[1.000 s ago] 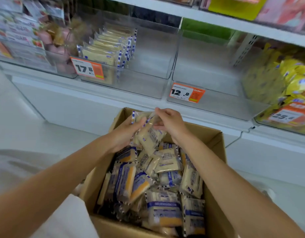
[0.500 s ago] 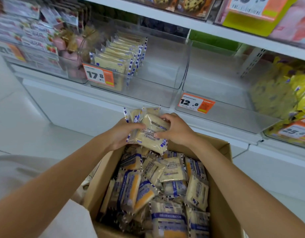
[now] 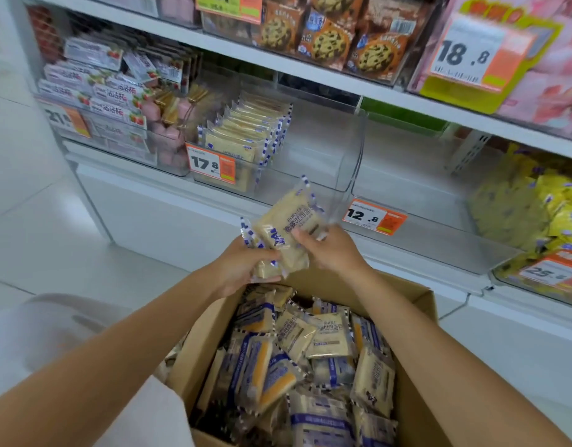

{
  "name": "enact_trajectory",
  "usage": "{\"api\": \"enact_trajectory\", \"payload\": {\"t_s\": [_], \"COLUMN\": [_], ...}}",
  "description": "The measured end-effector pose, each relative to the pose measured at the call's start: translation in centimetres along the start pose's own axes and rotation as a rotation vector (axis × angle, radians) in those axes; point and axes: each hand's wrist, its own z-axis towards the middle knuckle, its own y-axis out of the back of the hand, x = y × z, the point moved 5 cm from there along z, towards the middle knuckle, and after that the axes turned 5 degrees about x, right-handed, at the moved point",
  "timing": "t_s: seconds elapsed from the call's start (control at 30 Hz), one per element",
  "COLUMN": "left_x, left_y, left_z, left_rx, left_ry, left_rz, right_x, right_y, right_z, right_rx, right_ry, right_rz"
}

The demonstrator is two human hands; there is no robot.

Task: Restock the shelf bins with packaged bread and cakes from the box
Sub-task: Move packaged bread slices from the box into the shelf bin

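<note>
My left hand [image 3: 242, 267] curls its fingers under a few bread packets [image 3: 286, 225], and my right hand [image 3: 331, 251] pinches them between thumb and fingers. They sit above the open cardboard box [image 3: 407, 301].

A white shelf [image 3: 213, 204] crosses the middle of the frame, carrying clear bins [image 3: 349, 150] side by side. The upper shelf [image 3: 310, 72] above bears cookie packs [image 3: 329, 40].

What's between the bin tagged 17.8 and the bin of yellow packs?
In the head view, one clear bin, with a 12.8 tag, and no packs showing inside it.
</note>
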Motion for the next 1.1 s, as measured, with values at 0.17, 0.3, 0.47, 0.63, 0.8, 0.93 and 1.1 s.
{"api": "enact_trajectory", "payload": {"t_s": [0.17,0.3,0.47,0.63,0.8,0.93,1.1], "left_x": [-3.8,-7.3,-9.2,-10.5,-12.3,-16.0,-21.0], "left_y": [1.3,1.6,3.4,5.2,6.3,9.5,14.6], "left_z": [-0.1,-0.3,-0.3,0.4,2.1,3.4,5.3], "left_rx": [0.007,0.033,-0.038,-0.026,-0.005,-0.076,-0.163], "left_ry": [-0.023,-0.084,-0.089,-0.093,-0.083,-0.181,-0.225], "left_rz": [0.003,0.095,0.208,0.298,0.423,0.481,0.382], "right_x": [5.7,7.7,8.8,11.7,13.0,13.1,12.1], "right_y": [2.7,4.3,3.8,3.6,2.7,5.7,8.6], "right_z": [-0.8,0.3,0.5,0.8,3.0,5.7,9.1], "right_rx": [-0.099,-0.207,-0.305,-0.505,-0.483,-0.633,-0.677], "right_ry": [0.415,0.355,0.430,0.703,0.854,0.728,0.471], "right_rz": [-0.339,-0.486,-0.729,-0.926,-1.107,-0.965,-0.910]}}
